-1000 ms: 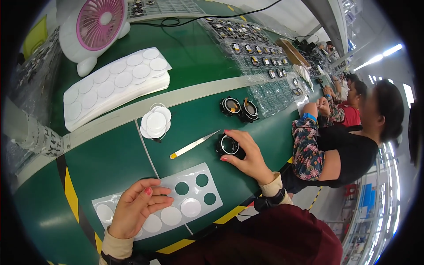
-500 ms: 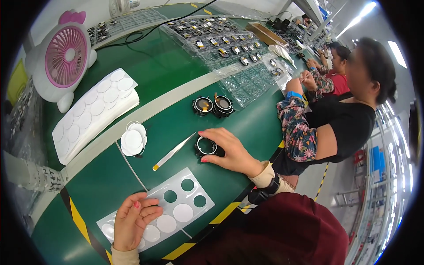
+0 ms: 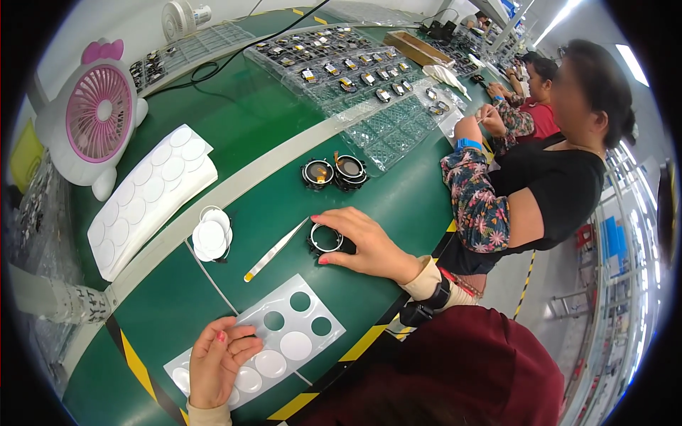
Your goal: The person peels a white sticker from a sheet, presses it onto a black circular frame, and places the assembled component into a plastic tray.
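My right hand (image 3: 369,247) grips a round black housing with a silver ring (image 3: 326,238), thumb and fingers at its sides, on the green table. My left hand (image 3: 219,361) hovers over or rests on a sheet of round white stickers (image 3: 312,346). Its fingers are loosely curled and apart, with nothing visible in them. Several round holes in the sheet show green table. Tweezers with a yellow end (image 3: 275,250) lie left of the housing. Two similar round housings with dark faces and orange flex strips, one on the left (image 3: 317,172) and one on the right (image 3: 349,170), sit farther back.
White round discs (image 3: 212,236) lie stacked at left, beside a thick pile of sticker sheets (image 3: 153,186). A pink-and-white fan (image 3: 104,113) stands behind. Clear trays of small parts (image 3: 334,64) fill the back. A co-worker in floral sleeves (image 3: 477,192) sits at right.
The whole view has shifted slightly. My right hand stays on the round housing, and my left hand keeps nearly the same pose over the sticker sheet.
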Available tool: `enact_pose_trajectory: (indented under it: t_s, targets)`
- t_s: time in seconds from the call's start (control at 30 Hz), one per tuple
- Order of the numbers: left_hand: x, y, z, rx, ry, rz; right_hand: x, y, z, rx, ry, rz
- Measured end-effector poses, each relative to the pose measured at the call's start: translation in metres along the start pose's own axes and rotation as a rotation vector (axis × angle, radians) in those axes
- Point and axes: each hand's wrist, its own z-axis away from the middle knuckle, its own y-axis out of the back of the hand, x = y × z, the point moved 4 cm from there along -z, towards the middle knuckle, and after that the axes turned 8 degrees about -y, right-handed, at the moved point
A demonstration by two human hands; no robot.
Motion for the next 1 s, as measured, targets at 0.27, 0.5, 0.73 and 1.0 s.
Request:
enact_pose_trajectory:
  t_s: [0.27,0.5,0.73,1.0]
  targets:
    - [0.000,0.001,0.001,-0.038,0.004,0.024,0.002,0.001,0.003,0.026,0.034,0.001]
    - [0.002,-0.005,-0.004,-0.028,0.011,0.033,0.011,0.005,0.002,0.020,0.030,-0.002]
    - [-0.002,0.007,-0.003,-0.322,0.012,0.059,-0.011,0.003,0.007,0.068,-0.023,0.014]
    - [0.118,0.098,0.126,0.472,-0.693,-1.042,-0.047,0.003,0.077,0.023,0.044,0.031]
